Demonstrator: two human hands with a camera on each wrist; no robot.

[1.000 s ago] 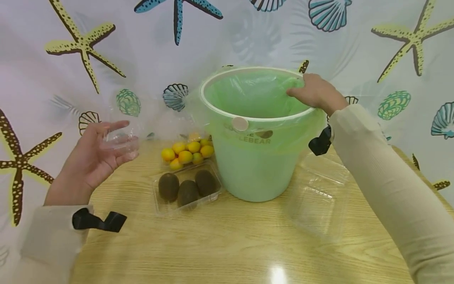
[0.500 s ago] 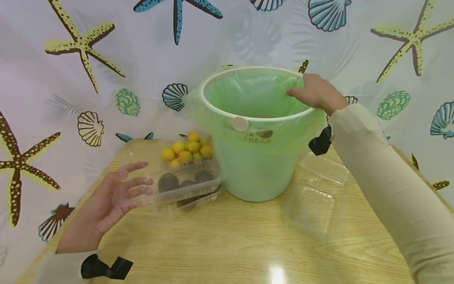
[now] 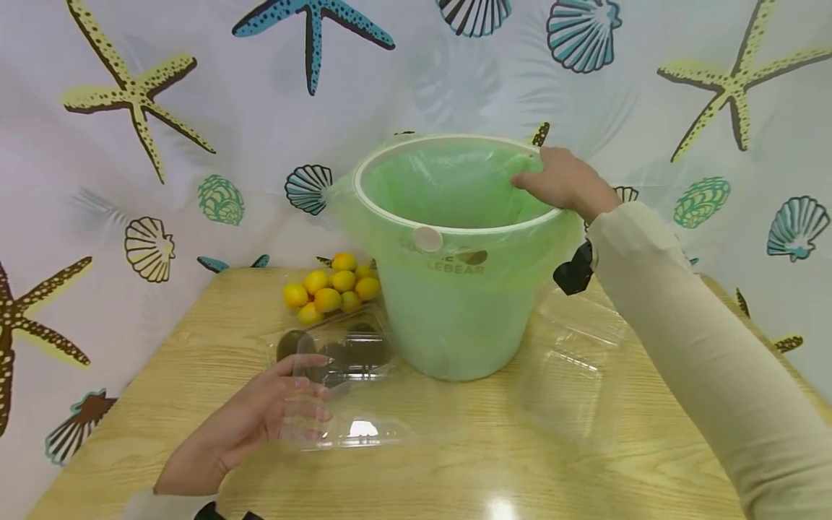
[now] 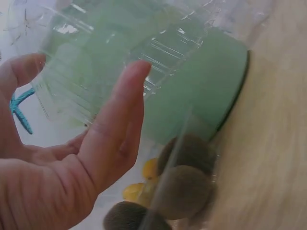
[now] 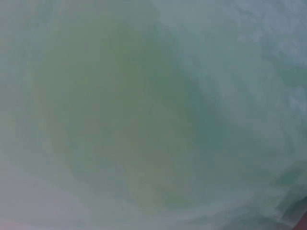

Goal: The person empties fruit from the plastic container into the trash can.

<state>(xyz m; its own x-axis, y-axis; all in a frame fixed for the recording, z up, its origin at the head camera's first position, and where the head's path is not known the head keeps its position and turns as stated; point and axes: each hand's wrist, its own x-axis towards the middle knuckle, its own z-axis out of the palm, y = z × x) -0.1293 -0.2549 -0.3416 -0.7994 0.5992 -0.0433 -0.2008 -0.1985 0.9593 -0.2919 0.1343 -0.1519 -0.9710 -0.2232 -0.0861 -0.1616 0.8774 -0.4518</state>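
Note:
My left hand (image 3: 276, 408) holds a clear plastic container (image 3: 364, 426) by its left side, low over the front of the kiwis. In the left wrist view the thumb and fingers stand at either side of the clear plastic container (image 4: 163, 52). My right hand (image 3: 565, 182) grips the right rim of a light green bucket (image 3: 455, 325), thumb inside, over its thin green bag liner (image 3: 448, 180). Seen through the plastic, several brown kiwis (image 3: 367, 347) lie left of the bucket. The right wrist view shows only blurred green liner (image 5: 120, 105).
Several small yellow-orange citrus fruits (image 3: 328, 300) are piled behind the kiwis. Another clear plastic container (image 3: 565, 390) lies on the wooden table (image 3: 416, 484) right of the bucket. A cloth (image 3: 390, 94) printed with starfish and shells hangs behind.
My left hand has come down and to the right with the clear plastic container, from the far left to in front of the kiwis. My right hand stays on the bucket rim.

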